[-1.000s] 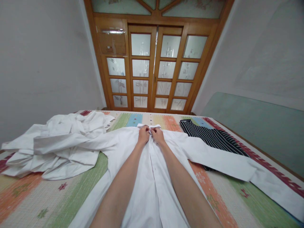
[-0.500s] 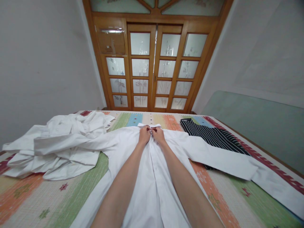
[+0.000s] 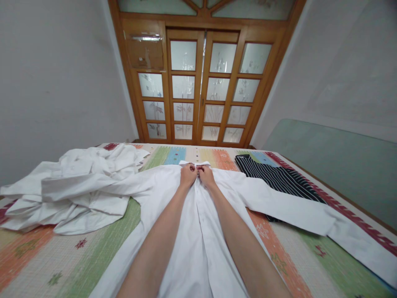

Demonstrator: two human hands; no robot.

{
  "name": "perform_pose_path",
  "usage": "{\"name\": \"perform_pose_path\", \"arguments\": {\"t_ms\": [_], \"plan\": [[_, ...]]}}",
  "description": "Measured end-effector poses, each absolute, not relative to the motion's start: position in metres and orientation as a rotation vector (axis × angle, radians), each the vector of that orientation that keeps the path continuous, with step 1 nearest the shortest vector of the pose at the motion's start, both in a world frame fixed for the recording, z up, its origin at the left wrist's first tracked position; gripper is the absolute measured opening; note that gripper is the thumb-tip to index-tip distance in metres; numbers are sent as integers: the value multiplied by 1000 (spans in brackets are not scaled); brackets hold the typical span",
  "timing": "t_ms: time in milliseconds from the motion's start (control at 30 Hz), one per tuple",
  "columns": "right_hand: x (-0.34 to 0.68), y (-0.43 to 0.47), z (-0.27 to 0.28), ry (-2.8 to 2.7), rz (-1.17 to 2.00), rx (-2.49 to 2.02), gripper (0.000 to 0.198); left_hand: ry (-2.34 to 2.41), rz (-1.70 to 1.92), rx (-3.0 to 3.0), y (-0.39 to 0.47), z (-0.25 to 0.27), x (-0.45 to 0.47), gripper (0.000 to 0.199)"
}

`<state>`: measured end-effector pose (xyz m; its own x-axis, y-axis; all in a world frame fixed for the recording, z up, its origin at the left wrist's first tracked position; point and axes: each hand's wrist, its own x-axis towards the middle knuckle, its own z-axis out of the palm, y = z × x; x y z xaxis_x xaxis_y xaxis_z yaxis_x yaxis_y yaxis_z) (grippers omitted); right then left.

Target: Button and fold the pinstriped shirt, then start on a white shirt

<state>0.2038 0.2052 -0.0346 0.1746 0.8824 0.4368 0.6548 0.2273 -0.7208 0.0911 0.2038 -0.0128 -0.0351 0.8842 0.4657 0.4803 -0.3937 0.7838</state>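
A white long-sleeved shirt [image 3: 164, 186] lies spread out front up, its collar at the far end and its button strip running down the middle. Just below the collar, my left hand [image 3: 188, 174] pinches the left side of the front opening. Close beside it, my right hand [image 3: 206, 174] pinches the other side, fingertips nearly meeting those of the left. Whatever button sits between the fingertips is too small to make out. One sleeve stretches out to the right; the other runs left onto a crumpled heap of white clothing [image 3: 89, 169].
Under everything lies a striped, patterned bed cover [image 3: 105, 240]. A folded black garment with white stripes [image 3: 279, 178] rests at the right, partly beneath the sleeve. A pale green board [image 3: 335, 153] stands along the right wall. Wooden doors with glass panes [image 3: 201, 87] close off the far end.
Both hands stay at the collar with only slight finger movement. The view has shifted very slightly; the clothes lie as before.
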Motion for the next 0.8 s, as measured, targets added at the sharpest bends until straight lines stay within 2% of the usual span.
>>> {"name": "perform_pose_path", "arguments": {"t_ms": [800], "plan": [[202,203,-36,-1566,368,-1450,24,1473,1429,1702,204,-6,84,9]]}}
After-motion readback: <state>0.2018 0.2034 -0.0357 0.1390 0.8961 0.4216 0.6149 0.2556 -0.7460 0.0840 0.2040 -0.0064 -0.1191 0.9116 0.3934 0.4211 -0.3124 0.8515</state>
